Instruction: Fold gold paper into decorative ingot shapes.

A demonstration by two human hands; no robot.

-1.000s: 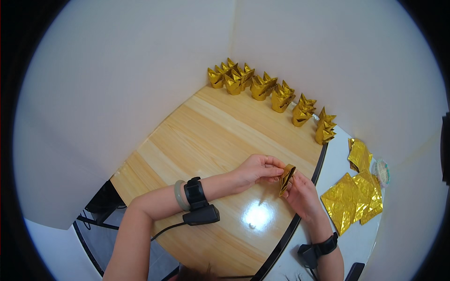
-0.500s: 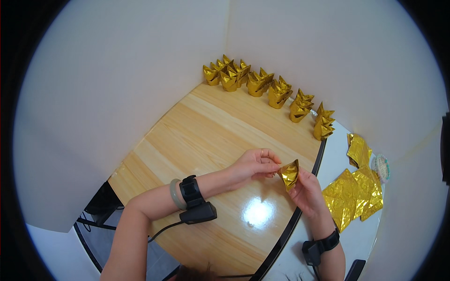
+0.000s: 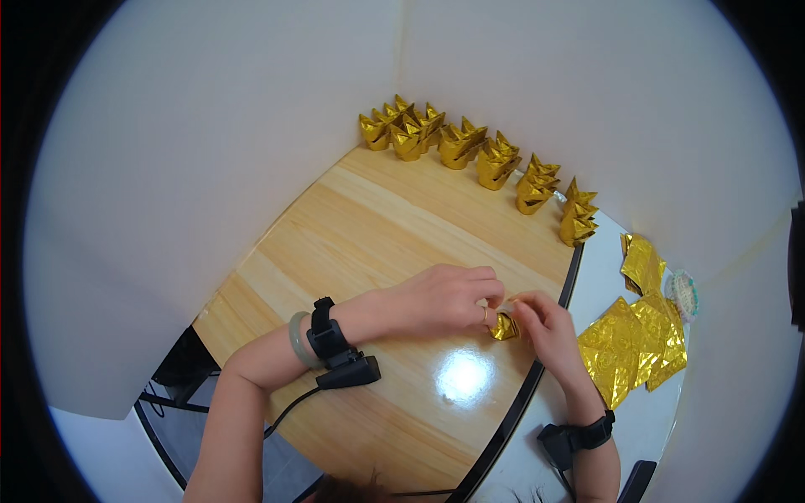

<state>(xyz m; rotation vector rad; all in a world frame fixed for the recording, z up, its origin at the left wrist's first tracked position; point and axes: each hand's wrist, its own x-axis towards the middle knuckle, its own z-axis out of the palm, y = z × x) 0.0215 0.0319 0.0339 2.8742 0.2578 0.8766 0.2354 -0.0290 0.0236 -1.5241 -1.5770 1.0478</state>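
Left hand: we find the left hand (image 3: 457, 298) curled over the foil piece, tips partly hidden; we cannot tell its grip.
Right hand: we see the right hand (image 3: 551, 331) with thumb and fingers drawn narrow at the piece's upper right; we cannot tell whether they pinch it.
Foil piece: we locate the gold foil piece (image 3: 503, 328) between both hands, over the wooden tabletop (image 3: 335, 239).
Finished row: we note folded gold shapes (image 3: 459, 147) upright along the far wall.
Flat stock: we record gold sheets (image 3: 612, 348) overlapping at right, beside a round dish (image 3: 685, 295).
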